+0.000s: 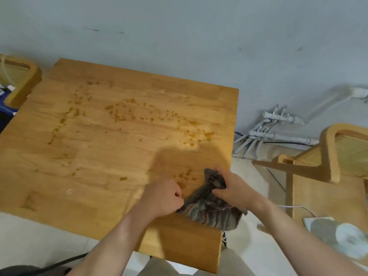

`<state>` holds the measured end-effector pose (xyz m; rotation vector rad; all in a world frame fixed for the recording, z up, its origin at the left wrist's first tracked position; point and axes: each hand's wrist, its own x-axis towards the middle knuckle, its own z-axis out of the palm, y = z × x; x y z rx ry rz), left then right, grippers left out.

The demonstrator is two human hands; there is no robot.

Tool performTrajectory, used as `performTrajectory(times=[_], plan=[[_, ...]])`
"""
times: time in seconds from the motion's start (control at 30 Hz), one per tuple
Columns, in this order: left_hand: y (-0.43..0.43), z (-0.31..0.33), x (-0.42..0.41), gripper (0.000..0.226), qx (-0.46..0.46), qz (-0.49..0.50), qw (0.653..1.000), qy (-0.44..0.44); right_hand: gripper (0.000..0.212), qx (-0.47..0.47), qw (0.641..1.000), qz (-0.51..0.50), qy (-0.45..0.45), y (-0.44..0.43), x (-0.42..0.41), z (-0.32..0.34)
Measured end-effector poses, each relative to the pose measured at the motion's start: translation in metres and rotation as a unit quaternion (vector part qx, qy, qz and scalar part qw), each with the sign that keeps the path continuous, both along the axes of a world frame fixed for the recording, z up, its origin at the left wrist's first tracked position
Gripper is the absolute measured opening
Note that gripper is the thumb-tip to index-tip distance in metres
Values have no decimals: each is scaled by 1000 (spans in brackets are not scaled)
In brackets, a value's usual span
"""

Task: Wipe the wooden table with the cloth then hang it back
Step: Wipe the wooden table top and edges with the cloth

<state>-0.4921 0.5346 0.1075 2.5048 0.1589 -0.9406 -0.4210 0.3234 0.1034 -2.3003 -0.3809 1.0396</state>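
Note:
A square wooden table (pixel 83 156) fills the middle of the view, and brown liquid spots (pixel 127 112) are scattered over its top. A grey striped cloth (pixel 213 212) lies bunched on the near right corner of the table. My left hand (pixel 163 198) pinches the cloth's left edge with closed fingers. My right hand (pixel 233 190) grips the cloth's upper bunched part from the right. Both forearms reach in from the bottom of the view.
A rattan-backed wooden chair (pixel 342 154) stands right of the table, another chair (pixel 20 80) at the far left. Grey pipes (pixel 274 126) run along the wall behind. A small white device (pixel 346 236) with a cable sits on a wooden surface at the lower right.

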Motion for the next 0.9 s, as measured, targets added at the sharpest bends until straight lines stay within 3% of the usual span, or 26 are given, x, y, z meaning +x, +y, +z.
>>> performTrajectory(times=[0.13,0.2,0.4,0.6,0.67,0.8,0.9], plan=[[35,-16,-18,25,-6,-101,994,-41,53,-78,963,-87,-243,16,-68,-33],[49,-25,-27,31,-29,-127,989,-73,56,-149,935,-105,-305,28,-103,-43],[75,-45,-49,36,-52,-178,970,-157,59,-253,933,-45,-252,77,-154,-73],[92,-59,-63,38,-61,-118,962,-240,58,-242,935,43,-256,91,-148,-68],[92,-62,-66,28,-69,-90,956,-270,56,-227,939,14,-259,95,-105,-69],[85,-66,-59,38,-77,-66,945,-312,54,-224,943,-79,-232,119,-23,-69],[89,-66,-38,32,-35,-43,932,-359,54,-233,946,-61,-216,118,-32,-62]])
